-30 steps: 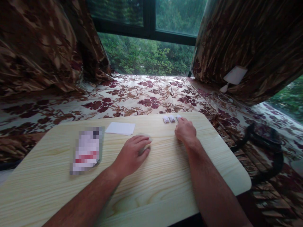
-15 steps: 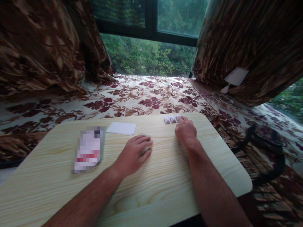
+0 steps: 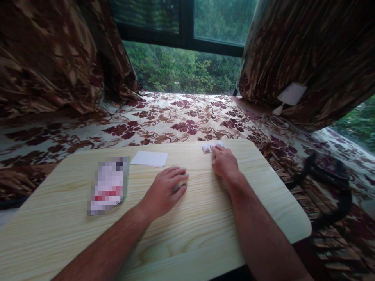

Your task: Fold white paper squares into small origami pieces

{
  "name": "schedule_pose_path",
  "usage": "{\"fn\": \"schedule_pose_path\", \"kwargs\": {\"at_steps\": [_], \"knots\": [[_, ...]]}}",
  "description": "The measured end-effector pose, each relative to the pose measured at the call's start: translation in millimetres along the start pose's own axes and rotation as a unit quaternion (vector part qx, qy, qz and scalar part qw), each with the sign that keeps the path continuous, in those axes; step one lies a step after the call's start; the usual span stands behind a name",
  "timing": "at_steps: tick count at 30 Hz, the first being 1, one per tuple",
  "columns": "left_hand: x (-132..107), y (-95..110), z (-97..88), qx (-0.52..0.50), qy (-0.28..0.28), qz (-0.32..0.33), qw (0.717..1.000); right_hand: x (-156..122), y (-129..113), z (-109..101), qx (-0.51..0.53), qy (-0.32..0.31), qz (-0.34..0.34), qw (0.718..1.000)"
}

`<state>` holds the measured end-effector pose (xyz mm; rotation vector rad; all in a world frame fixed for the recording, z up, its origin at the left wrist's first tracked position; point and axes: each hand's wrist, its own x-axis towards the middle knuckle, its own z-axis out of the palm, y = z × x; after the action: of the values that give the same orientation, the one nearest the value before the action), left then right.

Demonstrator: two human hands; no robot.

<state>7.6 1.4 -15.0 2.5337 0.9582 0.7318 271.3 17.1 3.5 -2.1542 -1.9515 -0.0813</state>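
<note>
My right hand [image 3: 225, 162] reaches to the far edge of the light wooden table [image 3: 187, 242]. Its fingers are curled together, with the fingertips at a row of small white folded pieces, seemingly paper. The left piece [image 3: 206, 148] has a raised, pyramid-like shape and stands in plain sight. Fingertips partly cover the middle and right pieces [image 3: 220, 144]. My left hand [image 3: 164, 191] rests palm down on the table, fingers spread and slightly bent, holding nothing that I can see. Just beyond it lie flat white paper sheets [image 3: 150, 159].
A plastic-looking packet [image 3: 108, 185], its print pixelated, lies on the table's left. Beyond the table spreads a floral cloth [image 3: 181, 117]. A small white lamp [image 3: 292, 93] stands at the right by the curtain [image 3: 281, 47], and a dark chair-like object [image 3: 331, 171] is beside the table.
My right hand has shifted slightly left along the row, from the right piece to the middle one. My left hand, the sheets and the packet have stayed in place.
</note>
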Motion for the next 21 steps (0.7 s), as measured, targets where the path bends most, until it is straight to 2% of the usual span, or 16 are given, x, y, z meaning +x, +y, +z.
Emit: {"fn": "schedule_pose_path", "kwargs": {"at_steps": [7,17,21], "knots": [[0,0,0.3,0.0,-0.001,-0.002,1.0,-2,-6,-8,0.008,0.036,-0.001,0.999],[0,1,0.5,-0.005,0.004,-0.003,1.0,-6,-28,-12,0.012,-0.03,-0.008,0.999],[1,1,0.7,-0.012,0.007,-0.004,1.0,-14,-46,-10,0.051,-0.02,-0.093,0.994]]}}
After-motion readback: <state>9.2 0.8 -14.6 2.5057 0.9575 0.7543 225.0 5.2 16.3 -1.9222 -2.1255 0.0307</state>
